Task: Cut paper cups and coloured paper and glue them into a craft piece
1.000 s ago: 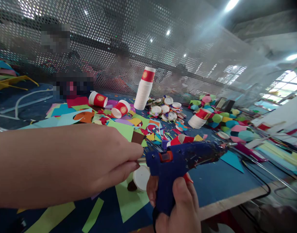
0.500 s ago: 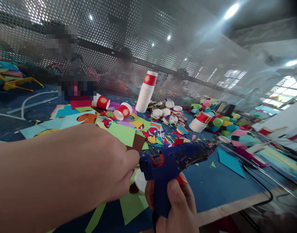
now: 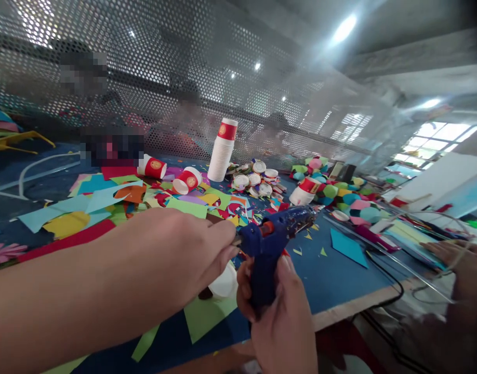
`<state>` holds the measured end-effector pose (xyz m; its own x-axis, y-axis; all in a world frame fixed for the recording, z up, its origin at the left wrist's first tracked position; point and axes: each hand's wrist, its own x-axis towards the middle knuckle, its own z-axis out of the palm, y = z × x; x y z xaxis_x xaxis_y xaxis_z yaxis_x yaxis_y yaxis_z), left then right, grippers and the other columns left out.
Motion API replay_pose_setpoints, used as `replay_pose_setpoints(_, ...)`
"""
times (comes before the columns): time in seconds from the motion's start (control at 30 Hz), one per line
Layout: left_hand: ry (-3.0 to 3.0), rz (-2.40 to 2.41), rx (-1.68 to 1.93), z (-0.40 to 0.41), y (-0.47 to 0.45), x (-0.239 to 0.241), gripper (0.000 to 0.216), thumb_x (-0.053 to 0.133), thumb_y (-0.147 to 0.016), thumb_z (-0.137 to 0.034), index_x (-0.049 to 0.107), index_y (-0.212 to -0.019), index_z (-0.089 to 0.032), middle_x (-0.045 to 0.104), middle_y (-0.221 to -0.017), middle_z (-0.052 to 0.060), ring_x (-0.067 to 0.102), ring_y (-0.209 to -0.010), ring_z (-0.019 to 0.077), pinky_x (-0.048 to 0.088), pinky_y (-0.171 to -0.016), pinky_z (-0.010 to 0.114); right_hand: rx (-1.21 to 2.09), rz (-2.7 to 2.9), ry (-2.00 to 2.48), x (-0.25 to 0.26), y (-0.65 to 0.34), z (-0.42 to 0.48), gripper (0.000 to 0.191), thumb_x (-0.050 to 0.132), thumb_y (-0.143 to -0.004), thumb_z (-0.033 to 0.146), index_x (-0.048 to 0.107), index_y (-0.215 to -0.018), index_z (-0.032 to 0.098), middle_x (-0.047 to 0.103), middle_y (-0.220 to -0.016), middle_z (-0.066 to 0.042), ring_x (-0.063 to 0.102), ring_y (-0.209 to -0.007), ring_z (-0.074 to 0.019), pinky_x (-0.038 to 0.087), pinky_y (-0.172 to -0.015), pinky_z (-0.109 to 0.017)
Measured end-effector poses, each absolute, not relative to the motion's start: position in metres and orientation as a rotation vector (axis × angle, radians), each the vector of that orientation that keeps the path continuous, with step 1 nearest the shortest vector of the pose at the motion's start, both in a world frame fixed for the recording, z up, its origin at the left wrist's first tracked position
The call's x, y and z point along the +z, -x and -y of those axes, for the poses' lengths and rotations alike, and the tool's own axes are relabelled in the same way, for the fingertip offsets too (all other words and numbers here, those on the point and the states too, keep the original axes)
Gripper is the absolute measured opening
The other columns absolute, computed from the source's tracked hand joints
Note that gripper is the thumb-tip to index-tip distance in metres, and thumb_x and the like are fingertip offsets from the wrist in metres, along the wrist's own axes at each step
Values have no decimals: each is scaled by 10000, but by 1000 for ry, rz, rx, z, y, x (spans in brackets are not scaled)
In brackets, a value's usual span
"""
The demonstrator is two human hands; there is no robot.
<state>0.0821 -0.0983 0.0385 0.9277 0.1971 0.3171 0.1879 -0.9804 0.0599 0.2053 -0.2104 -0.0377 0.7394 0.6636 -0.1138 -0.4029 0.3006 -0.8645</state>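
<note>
My right hand (image 3: pixel 283 296) is wrapped round the handle of a dark blue hot glue gun (image 3: pixel 264 275), its nozzle pointing away to the right. The gun's barrel is smeared with glue and scraps. My left hand (image 3: pixel 207 244) pinches at the rear of the gun, where a short end of a glue stick (image 3: pixel 237 240) shows between fingertips and gun; most of it is hidden. Below my left hand, a white round lid or cup base (image 3: pixel 225 283) is partly covered by the hands. Green paper (image 3: pixel 209 314) lies beneath it.
Coloured paper scraps (image 3: pixel 145 202) cover the blue table (image 3: pixel 312 291). Beyond stand a tall stack of paper cups (image 3: pixel 222 156), loose red-and-white cups (image 3: pixel 187 181) and a heap of white lids (image 3: pixel 254 179). A blue paper piece (image 3: pixel 347 246) lies right. Another person's hand (image 3: pixel 452 254) is at far right.
The view has shifted, and the glue gun now sits farther out and slightly higher, turned a little. Both hands keep their hold. Another person's hand has come into view at the right.
</note>
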Motion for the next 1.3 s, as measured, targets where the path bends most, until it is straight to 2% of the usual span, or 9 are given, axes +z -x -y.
replay_pose_setpoints(0.1, -3147, -293, 452, 102, -86, 40, 344, 264, -992, -236, 602, -929, -211, 645, -712, 45, 561, -513, 200, 324, -460, 309, 541, 375, 1038, -38, -206, 219, 644, 787, -692, 467, 422, -1204, 324, 629, -718, 52, 513, -455, -92, 349, -350, -138)
replay_pose_setpoints(0.2, -3143, -158, 524, 105, -86, 40, 373, 239, -996, -220, 611, -995, -196, 694, -860, 71, 621, -648, 207, 388, -529, 307, 400, 479, 1043, -42, -206, 223, 576, 781, -752, 383, 404, -1188, 390, 621, -913, 60, 493, -452, -48, 367, -363, -132)
replay_pose_setpoints(0.3, -3089, -248, 514, 109, -87, 41, 345, 264, -1014, -210, 603, -950, -209, 668, -771, 27, 587, -578, 163, 380, -510, 283, 285, 592, 1070, -46, -207, 224, 481, 774, -776, 319, 461, -1137, 367, 598, -1018, 47, 530, -529, -43, 400, -411, -140)
replay_pose_setpoints(0.4, -3029, -381, 498, 113, -86, 43, 315, 301, -1011, -224, 598, -905, -224, 625, -656, 2, 561, -519, 152, 378, -496, 276, 136, 638, 1135, -51, -210, 223, 514, 799, -743, 280, 497, -1154, 341, 593, -1092, 14, 635, -765, -110, 499, -557, -194)
replay_pose_setpoints(0.5, -3056, -310, 537, 114, -80, 39, 368, 256, -998, -226, 614, -915, -211, 653, -712, 31, 590, -560, 175, 393, -518, 292, -29, 690, 1248, -55, -213, 222, 513, 789, -748, 265, 526, -1186, 313, 613, -1130, -13, 642, -937, -160, 545, -750, -280)
replay_pose_setpoints(0.63, -3051, -211, 679, 115, -75, 31, 427, 200, -999, -268, 621, -1037, -202, 680, -793, 54, 628, -630, 195, 445, -600, 301, -300, 804, 1409, -59, -217, 222, 477, 722, -806, 240, 553, -1251, 274, 632, -1181, -49, 626, -970, -168, 522, -792, -292)
replay_pose_setpoints(0.83, -2950, -457, 432, 124, -83, 38, 320, 316, -999, -237, 607, -870, -217, 614, -612, -21, 552, -467, 147, 390, -506, 264, -566, 927, 1520, -60, -222, 218, 446, 680, -845, 258, 557, -1268, 189, 636, -1111, -88, 619, -909, -177, 521, -759, -300)
replay_pose_setpoints(1.0, -2920, -465, 450, 124, -84, 38, 323, 320, -1006, -269, 616, -883, -225, 594, -570, -32, 523, -439, 154, 421, -548, 275, -627, 886, 1567, -59, -225, 216, 465, 689, -830, 333, 578, -1231, 126, 670, -1035, -107, 650, -850, -185, 546, -721, -297)
replay_pose_setpoints(1.3, -2895, -478, 376, 121, -85, 32, 351, 278, -998, -311, 575, -830, -231, 586, -603, -13, 516, -454, 165, 372, -493, 291, -598, 894, 1563, -62, -226, 216, 378, 695, -823, 335, 581, -1146, 177, 692, -1009, -73, 684, -850, -179, 566, -724, -277)
